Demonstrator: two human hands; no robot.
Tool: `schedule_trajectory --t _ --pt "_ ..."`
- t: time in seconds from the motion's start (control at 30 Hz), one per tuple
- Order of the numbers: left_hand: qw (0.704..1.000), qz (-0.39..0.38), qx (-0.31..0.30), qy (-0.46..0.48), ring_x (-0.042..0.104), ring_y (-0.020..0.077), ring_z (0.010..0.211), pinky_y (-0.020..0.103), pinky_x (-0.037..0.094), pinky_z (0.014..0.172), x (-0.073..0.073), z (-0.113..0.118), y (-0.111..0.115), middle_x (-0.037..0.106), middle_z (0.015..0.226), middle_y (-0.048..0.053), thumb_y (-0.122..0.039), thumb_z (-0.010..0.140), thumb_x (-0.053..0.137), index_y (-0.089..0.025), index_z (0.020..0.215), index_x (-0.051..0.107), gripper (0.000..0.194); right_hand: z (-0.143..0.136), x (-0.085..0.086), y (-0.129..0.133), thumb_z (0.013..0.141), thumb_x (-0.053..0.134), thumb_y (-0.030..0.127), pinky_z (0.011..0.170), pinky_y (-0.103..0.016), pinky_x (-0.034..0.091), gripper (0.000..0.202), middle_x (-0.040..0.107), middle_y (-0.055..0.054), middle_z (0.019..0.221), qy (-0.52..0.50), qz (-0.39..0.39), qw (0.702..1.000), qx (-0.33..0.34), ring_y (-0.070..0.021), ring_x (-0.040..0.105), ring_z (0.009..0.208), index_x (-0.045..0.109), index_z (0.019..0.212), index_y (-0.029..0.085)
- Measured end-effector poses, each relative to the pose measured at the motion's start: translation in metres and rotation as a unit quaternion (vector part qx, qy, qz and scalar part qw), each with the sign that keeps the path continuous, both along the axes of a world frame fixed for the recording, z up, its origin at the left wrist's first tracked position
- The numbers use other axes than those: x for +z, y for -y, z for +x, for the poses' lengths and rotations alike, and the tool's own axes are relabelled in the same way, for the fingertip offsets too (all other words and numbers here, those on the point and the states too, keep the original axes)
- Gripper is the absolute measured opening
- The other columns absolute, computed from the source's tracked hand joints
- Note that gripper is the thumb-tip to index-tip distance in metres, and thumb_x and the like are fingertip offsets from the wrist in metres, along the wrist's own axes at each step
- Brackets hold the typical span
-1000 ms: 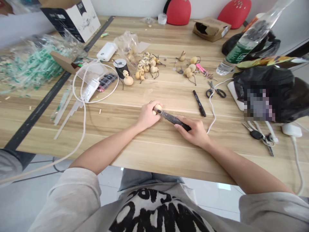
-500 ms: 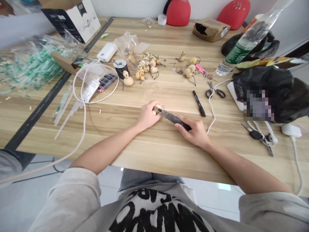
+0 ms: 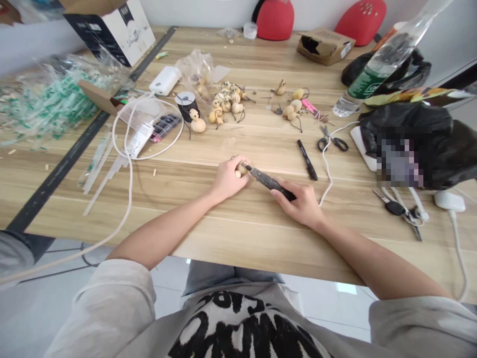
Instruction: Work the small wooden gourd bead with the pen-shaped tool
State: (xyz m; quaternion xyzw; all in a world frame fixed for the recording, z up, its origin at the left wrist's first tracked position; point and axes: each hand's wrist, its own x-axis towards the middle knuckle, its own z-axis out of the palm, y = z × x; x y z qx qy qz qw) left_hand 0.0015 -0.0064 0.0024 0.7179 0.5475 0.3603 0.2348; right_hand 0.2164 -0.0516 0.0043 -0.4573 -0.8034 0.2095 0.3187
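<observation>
My left hand is wrapped round a small pale gourd above the wooden table. My right hand grips a dark, pen-shaped tool, whose narrow tip meets or nearly meets the gourd; exact contact is too small to tell. Several small gourds with dark cords lie beyond my hands, and a larger pale gourd stands by a spool of black cord. To the right lies a black marker.
Scissors, a white cable and keys are on the right, with a bottle and black bag. Leftward are a looped cable, clear strips, green-white packets and a box.
The tool and my right hand have shifted very slightly, with the tip at a slightly different spot by the gourd. The gourd looks slightly turned in my left hand.
</observation>
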Motion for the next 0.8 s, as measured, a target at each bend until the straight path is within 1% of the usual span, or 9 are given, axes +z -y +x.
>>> schedule_trajectory --t 0.13,0.23,0.33,0.57,0.7,0.8 --pt "1.0 0.004 -0.001 -0.003 0.057 0.0122 0.068 0.023 0.044 0.068 -0.0007 -0.0001 -0.0004 0.066 0.077 0.0 -0.012 0.065 0.06 -0.017 0.087 0.063 0.023 0.0006 -0.0012 -0.0004 0.089 0.053 0.033 0.071 -0.03 0.054 0.032 0.074 -0.007 0.093 0.013 0.017 1.0 0.018 -0.0212 0.07 0.08 0.065 0.115 0.019" --pt "1.0 0.003 -0.001 -0.003 0.058 0.0126 0.068 0.023 0.044 0.068 -0.0009 -0.0003 -0.0006 0.066 0.077 0.001 -0.015 0.066 0.06 -0.017 0.088 0.063 0.022 0.0007 -0.0013 -0.0005 0.089 0.053 0.033 0.07 -0.029 0.054 0.032 0.074 -0.006 0.09 0.011 0.013 1.0 0.016 -0.0203 0.07 0.078 0.065 0.115 0.019" --pt "1.0 0.005 -0.003 0.001 0.059 0.0128 0.07 0.024 0.045 0.07 -0.0008 -0.0004 -0.0004 0.068 0.082 0.002 -0.019 0.068 0.061 -0.017 0.087 0.062 0.019 0.0008 -0.0011 -0.0004 0.09 0.052 0.033 0.068 -0.028 0.054 0.032 0.074 -0.005 0.086 0.004 0.008 1.0 0.006 -0.0192 0.069 0.073 0.065 0.116 0.018" --pt "1.0 -0.001 -0.001 0.002 0.058 0.0126 0.068 0.023 0.044 0.068 -0.0003 0.0 -0.0002 0.068 0.08 0.001 -0.013 0.065 0.06 -0.016 0.089 0.064 0.024 0.0007 -0.0014 -0.0003 0.088 0.054 0.032 0.071 -0.029 0.054 0.033 0.074 -0.007 0.091 0.016 0.015 1.0 0.019 -0.0214 0.07 0.081 0.065 0.116 0.018" --pt "1.0 0.002 -0.002 0.008 0.058 0.0123 0.069 0.023 0.044 0.07 0.0011 0.0004 0.0003 0.068 0.082 0.001 -0.018 0.067 0.062 -0.016 0.087 0.063 0.02 0.0002 0.0 -0.0002 0.089 0.053 0.03 0.067 -0.027 0.053 0.032 0.074 -0.005 0.086 0.001 0.009 1.0 0.005 -0.0195 0.07 0.075 0.065 0.117 0.018" --pt "1.0 -0.002 0.001 0.005 0.057 0.012 0.068 0.023 0.044 0.068 0.0012 0.0004 0.0003 0.068 0.08 0.001 -0.016 0.066 0.061 -0.017 0.087 0.064 0.021 0.0003 -0.001 -0.0004 0.089 0.054 0.031 0.068 -0.028 0.053 0.032 0.074 -0.005 0.085 0.007 0.014 1.0 0.013 -0.0195 0.069 0.074 0.065 0.116 0.019"
